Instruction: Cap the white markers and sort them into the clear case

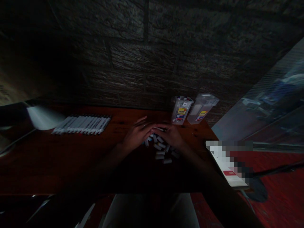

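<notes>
My left hand (138,133) and my right hand (171,135) meet at the fingertips above the tabletop (76,161). Fingers of both hands close around a small pale piece (161,129) whose kind I cannot make out in the dim light. One finger of the left hand sticks up and away. Just below the hands lies a loose heap of short white cylinders (160,145), some with yellowish ends; the right hand and wrist hide part of it. To the left, several white markers (82,124) with dark ends lie side by side in a slanted row.
Two clear plastic containers (182,110) with yellow and blue labels stand at the back right, one holding some contents. Behind them rises a dark stone-block wall (142,60). A white lamp-like shade (44,117) is at left. A pale flat item (234,177) lies at the right edge.
</notes>
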`<state>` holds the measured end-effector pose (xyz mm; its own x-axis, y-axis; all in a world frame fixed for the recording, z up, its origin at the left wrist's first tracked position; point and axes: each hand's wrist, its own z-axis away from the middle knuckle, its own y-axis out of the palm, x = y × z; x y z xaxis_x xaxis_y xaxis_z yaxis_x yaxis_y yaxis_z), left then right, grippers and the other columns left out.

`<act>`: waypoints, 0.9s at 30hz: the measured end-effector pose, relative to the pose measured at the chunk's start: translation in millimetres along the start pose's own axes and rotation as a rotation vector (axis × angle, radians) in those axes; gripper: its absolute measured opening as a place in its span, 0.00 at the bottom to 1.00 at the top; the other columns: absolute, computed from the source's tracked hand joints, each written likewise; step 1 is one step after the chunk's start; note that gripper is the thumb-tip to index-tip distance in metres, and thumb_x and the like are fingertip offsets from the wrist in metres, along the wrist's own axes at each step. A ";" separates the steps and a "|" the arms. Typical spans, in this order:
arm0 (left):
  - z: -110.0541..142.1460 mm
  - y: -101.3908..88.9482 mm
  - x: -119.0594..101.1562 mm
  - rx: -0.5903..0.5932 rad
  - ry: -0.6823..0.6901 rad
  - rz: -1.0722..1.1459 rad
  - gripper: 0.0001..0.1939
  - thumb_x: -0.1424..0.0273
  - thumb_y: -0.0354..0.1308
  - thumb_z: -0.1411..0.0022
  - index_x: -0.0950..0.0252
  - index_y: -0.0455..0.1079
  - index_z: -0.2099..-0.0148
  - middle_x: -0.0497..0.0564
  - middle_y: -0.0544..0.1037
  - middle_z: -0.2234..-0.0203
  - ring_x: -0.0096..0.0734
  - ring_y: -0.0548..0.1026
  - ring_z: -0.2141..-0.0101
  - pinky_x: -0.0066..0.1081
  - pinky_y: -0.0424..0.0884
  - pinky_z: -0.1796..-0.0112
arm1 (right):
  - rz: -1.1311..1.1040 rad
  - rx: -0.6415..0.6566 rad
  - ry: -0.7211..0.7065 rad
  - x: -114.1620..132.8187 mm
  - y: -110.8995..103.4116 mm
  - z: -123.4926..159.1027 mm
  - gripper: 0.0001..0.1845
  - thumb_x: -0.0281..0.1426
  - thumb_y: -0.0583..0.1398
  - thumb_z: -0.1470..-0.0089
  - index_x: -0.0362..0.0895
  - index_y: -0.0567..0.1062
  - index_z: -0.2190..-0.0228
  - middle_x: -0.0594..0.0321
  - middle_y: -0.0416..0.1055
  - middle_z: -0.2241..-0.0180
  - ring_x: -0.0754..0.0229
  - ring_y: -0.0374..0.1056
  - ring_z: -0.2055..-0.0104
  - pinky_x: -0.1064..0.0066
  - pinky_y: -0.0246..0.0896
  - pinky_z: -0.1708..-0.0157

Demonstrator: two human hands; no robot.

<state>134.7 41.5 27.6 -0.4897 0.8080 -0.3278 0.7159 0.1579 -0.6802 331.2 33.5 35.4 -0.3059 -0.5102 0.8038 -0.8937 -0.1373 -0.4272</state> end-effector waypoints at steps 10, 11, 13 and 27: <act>3.9 2.4 3.3 -0.043 -0.050 0.056 0.17 0.67 0.55 0.33 0.58 0.73 0.44 0.56 0.80 0.56 0.41 0.76 0.55 0.43 0.71 0.53 | -0.085 -0.013 0.101 7.2 1.0 1.3 0.17 0.43 0.66 0.48 0.46 0.78 0.60 0.62 0.80 0.62 0.58 0.75 0.59 0.66 0.70 0.57; 3.7 1.5 4.1 -0.051 -0.063 0.046 0.16 0.66 0.55 0.33 0.58 0.73 0.45 0.55 0.80 0.56 0.42 0.76 0.55 0.43 0.71 0.53 | -0.110 -0.020 0.110 7.9 -0.6 0.6 0.18 0.43 0.65 0.48 0.47 0.78 0.59 0.62 0.79 0.61 0.58 0.75 0.59 0.65 0.70 0.57; 3.2 -0.2 6.2 -0.062 -0.080 0.024 0.16 0.66 0.55 0.33 0.57 0.74 0.45 0.55 0.81 0.56 0.41 0.76 0.55 0.42 0.71 0.53 | -0.140 -0.061 0.137 8.4 -4.6 -1.1 0.17 0.42 0.65 0.47 0.48 0.78 0.58 0.62 0.80 0.61 0.58 0.75 0.59 0.65 0.71 0.58; 2.9 -4.9 -7.1 -0.031 -0.005 -0.245 0.16 0.59 0.54 0.32 0.62 0.75 0.50 0.53 0.82 0.60 0.39 0.79 0.58 0.38 0.73 0.54 | -0.252 0.116 0.257 10.7 -15.4 -3.1 0.16 0.45 0.65 0.50 0.46 0.80 0.67 0.67 0.76 0.70 0.65 0.68 0.71 0.72 0.62 0.70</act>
<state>133.2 33.4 31.4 -0.6526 0.7409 -0.1588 0.5907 0.3662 -0.7190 340.6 32.8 51.8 -0.1670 -0.2210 0.9609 -0.9126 -0.3342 -0.2354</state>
